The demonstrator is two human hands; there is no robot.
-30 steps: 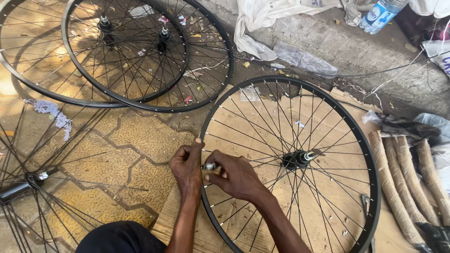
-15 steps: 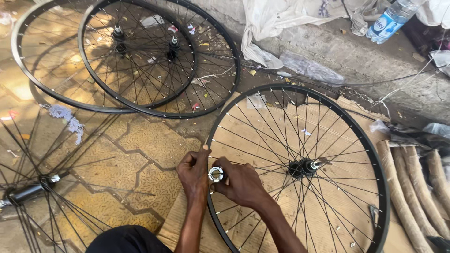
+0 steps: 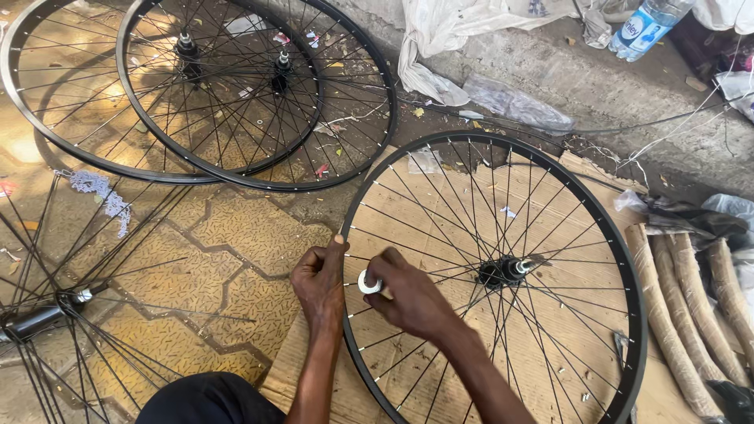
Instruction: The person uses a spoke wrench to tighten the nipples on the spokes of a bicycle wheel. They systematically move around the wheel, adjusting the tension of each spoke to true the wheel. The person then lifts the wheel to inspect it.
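At the near-left rim of the bicycle wheel (image 3: 503, 235), which lies flat on a cardboard sheet (image 3: 440, 345), both hands meet. Left hand (image 3: 318, 283) curls its fingers about the rim, thumb tip on the rim's top edge; right hand (image 3: 412, 302) reaches between the spokes, fingers pinched on a small round silvery tool (image 3: 369, 283) just inside the rim. As a judgement, the wheel is light and stiff at the rim, while its thin spokes flex and would bend under load, so the rim or the hub (image 3: 503, 271) is the place to grip. Beyond the wheel, two more spoked wheels (image 3: 236, 94) overlap on the paved floor, and farther still a plastic bottle (image 3: 644, 23) rests by a kerb. Against half a second earlier, the hands sit at much the same rim spot, and the view has shifted little
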